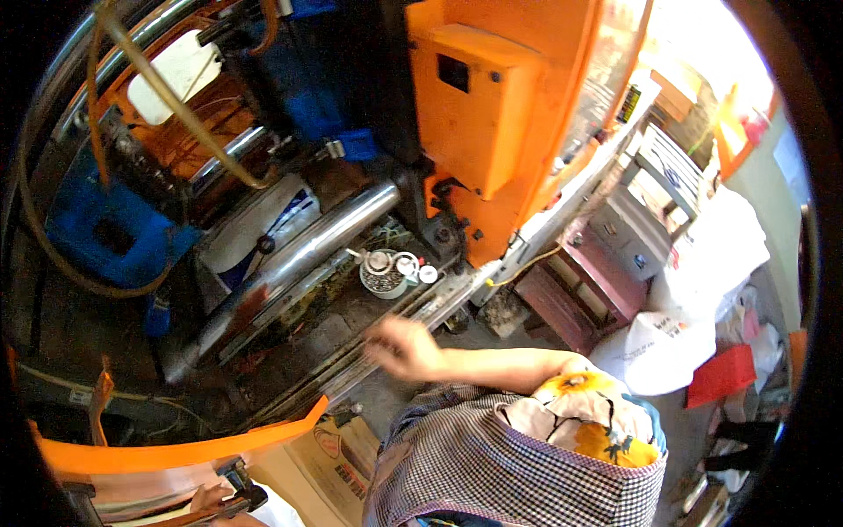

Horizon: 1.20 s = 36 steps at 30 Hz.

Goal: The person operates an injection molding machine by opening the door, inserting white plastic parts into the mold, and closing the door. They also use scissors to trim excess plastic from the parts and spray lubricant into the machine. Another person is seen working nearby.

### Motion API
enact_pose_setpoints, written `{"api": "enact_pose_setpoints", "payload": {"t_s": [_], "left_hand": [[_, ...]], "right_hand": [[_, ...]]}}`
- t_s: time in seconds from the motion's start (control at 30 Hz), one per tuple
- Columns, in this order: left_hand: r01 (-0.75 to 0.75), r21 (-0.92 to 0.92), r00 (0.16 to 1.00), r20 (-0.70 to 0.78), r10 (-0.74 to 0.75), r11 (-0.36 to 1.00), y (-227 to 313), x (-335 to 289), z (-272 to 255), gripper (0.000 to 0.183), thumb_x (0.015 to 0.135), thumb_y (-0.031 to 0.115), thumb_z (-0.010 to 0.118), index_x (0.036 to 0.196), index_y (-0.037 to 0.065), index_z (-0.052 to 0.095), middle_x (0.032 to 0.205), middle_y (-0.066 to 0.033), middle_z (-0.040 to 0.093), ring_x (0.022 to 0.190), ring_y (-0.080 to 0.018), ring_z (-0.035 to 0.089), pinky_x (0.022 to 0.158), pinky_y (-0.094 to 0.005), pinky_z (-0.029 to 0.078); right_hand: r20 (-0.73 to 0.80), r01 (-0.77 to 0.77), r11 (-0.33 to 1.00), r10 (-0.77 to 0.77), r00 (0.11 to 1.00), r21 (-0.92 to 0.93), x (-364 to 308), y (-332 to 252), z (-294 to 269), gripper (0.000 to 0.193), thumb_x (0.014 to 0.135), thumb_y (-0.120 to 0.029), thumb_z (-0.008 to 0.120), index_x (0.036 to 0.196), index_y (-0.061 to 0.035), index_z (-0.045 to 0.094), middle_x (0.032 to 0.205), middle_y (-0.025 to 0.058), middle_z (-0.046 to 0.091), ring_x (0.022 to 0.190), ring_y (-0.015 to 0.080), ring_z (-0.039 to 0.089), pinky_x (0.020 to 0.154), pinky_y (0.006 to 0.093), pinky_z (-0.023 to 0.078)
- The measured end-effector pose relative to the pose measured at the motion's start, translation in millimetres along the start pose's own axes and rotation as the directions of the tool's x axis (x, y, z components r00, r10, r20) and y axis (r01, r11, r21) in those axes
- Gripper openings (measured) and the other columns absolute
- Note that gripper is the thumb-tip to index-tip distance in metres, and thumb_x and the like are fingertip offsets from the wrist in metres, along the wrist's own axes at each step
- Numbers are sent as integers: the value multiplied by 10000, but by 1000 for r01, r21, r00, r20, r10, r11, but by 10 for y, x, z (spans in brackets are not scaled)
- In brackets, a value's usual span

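My right hand (404, 349) hangs over the machine's near rail (351, 373), the bare forearm reaching in from the right. Its fingers are curled and slightly blurred; what they hold, if anything, is hidden. Just beyond stands a pale round container (383, 281) of small dark pieces, with small white-topped vessels crowded on it. At the bottom left my left hand (207, 499) shows only partly, its fingers closed around a black handle (239, 481) by an orange-edged door (202, 450). A thick polished steel bar (303, 268) slants across the machine bed past the container.
Blue machine parts (110, 220) and a hose (158, 75) fill the left. An orange housing (479, 97) rises ahead. On the right are a reddish stand (606, 285), a grey metal box (628, 233), white sacks (659, 351) and a red item (722, 376). Cardboard (329, 465) lies below.
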<state>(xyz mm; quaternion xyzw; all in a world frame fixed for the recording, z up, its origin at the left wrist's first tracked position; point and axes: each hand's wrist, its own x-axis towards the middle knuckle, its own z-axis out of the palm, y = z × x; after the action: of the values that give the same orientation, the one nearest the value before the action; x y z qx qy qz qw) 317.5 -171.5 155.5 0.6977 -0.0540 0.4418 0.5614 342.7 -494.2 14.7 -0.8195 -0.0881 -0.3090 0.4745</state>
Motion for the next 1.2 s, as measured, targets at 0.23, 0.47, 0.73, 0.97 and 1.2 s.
{"api": "enact_pose_setpoints", "payload": {"t_s": [0.23,0.47,0.73,0.97,1.2], "left_hand": [[470,-435,729,682,-60,768,-614,236,-344,331,923,230,481,1078,-59,526,811,-105,499,666,-183,497,675,-303,478],[376,-262,805,568,-173,889,165,-364,1032,269,919,219,495,1007,-35,508,753,-95,488,613,-173,477,620,-297,455],[488,-282,686,709,-164,826,815,-881,1766,215,913,206,511,925,-7,486,686,-84,475,551,-160,454,557,-290,429],[559,-291,600,788,-137,776,1185,-1213,2023,195,908,194,525,853,17,468,627,-74,463,498,-149,435,501,-283,407],[583,-281,561,818,-127,763,1405,-1359,2095,208,904,183,540,782,41,449,569,-65,452,444,-138,415,446,-277,384]], "right_hand": [[-307,-426,811,320,897,-400,260,961,-418,475,748,-330,706,1086,-32,556,957,146,554,840,285,596,696,398,488],[-2,-261,820,302,953,-509,583,1125,-93,118,702,-86,601,805,-32,620,817,143,628,774,280,626,648,399,511],[-267,270,951,-303,915,-153,33,-88,-961,140,811,-148,583,799,-14,545,787,119,497,710,293,548,595,384,454],[-333,195,974,-222,916,-111,-666,-509,-1729,99,798,-135,658,851,-56,629,805,87,589,719,256,595,601,342,478],[-393,103,979,-166,904,-175,-1114,-686,-2109,95,806,-140,657,867,-67,650,777,73,600,679,245,600,577,333,473]]}}
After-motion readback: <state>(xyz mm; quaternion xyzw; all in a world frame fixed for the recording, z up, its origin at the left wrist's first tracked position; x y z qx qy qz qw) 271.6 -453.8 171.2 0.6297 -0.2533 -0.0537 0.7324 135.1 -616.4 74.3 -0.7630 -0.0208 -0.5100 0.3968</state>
